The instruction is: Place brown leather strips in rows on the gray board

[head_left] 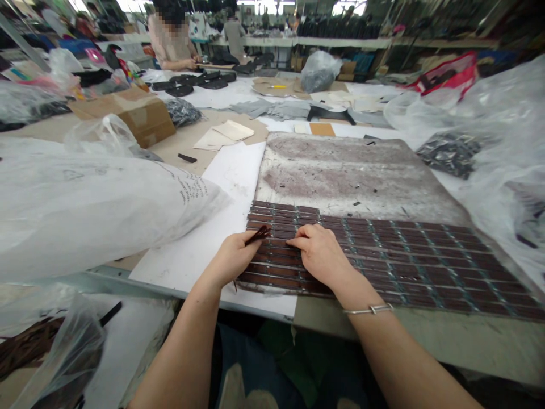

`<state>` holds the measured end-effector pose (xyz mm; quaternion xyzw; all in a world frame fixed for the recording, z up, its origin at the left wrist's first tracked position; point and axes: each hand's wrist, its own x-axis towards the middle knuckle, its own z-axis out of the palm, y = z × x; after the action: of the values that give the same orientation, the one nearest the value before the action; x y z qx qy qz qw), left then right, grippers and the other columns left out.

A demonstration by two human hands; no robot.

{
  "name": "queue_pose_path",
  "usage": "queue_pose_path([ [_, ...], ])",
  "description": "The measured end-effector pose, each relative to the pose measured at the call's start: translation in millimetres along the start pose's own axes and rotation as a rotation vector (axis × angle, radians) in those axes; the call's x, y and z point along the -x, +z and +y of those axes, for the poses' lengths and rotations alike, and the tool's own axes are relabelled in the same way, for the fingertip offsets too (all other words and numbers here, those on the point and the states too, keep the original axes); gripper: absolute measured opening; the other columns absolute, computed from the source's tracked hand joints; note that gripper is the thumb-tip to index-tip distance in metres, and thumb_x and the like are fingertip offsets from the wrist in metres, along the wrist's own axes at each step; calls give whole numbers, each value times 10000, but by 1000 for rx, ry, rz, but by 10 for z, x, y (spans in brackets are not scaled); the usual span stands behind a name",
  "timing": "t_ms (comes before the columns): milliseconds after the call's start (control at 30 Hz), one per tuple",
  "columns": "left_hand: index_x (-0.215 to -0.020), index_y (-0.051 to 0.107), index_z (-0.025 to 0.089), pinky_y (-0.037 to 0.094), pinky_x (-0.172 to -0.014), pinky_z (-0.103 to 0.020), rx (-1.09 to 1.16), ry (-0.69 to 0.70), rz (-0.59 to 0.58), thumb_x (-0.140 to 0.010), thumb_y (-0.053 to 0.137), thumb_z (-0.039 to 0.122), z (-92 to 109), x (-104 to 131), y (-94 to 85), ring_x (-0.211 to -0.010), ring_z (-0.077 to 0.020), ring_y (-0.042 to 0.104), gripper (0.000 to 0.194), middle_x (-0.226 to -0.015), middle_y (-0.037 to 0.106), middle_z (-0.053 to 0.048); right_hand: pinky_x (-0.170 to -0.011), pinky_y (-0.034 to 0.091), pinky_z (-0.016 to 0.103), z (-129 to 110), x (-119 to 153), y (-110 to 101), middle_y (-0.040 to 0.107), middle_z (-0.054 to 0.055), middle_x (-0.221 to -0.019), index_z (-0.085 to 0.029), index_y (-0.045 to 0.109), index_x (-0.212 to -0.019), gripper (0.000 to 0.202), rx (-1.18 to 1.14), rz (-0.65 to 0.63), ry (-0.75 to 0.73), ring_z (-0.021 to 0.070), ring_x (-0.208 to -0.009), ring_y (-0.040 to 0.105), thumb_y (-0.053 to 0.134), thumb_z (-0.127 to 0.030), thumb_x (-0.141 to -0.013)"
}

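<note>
My left hand (238, 254) is closed around a small bundle of dark brown strips (260, 233), whose ends stick out past the thumb. Beneath both hands lies a worn, stained board (332, 170). Rows of flat brown strips (409, 255) cover its near part, laid side by side in columns with narrow gaps between them. My right hand (319, 250) rests low over these rows, fingers curled, thumb and forefinger together at the strips in the left columns. Whatever is between those fingertips is too small to make out.
A big white plastic bag (106, 204) bulges at the left, with a cardboard box (128, 111) behind it. Clear plastic bags (489, 119) crowd the right side. Dark pads (200, 81) lie across the table near a person (172, 40). The table's front edge runs below my forearms.
</note>
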<state>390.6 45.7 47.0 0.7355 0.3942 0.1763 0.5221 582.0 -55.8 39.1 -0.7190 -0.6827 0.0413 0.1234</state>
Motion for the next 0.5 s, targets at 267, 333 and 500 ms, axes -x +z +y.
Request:
queue_pose_path([
  [267, -1184, 588, 158, 322, -518, -213, 500, -100, -38, -778, 613, 392, 97, 85, -52, -540, -80, 412, 469, -593, 461, 46, -858, 432, 341, -57, -17, -1, 636, 66, -1020, -217, 688, -1091, 318, -290, 143, 19, 193, -957, 549, 466, -153, -873],
  [333, -1172, 572, 161, 279, -512, -211, 506, -90, -72, -782, 612, 376, 102, 86, -20, -534, -74, 365, 447, -578, 406, 61, -848, 464, 318, -101, -32, -2, 652, 56, -995, -204, 662, -1124, 294, -529, 214, 92, 170, -916, 584, 505, -233, -877],
  [500, -939, 588, 142, 267, -529, -226, 421, -79, -160, -773, 612, 364, 94, 60, 25, -549, -81, 358, 278, -588, 425, 53, -772, 518, 295, -217, -82, 67, 667, 44, -999, -197, 579, -1226, 424, -1060, 181, 258, 148, -853, 623, 582, -350, -830],
])
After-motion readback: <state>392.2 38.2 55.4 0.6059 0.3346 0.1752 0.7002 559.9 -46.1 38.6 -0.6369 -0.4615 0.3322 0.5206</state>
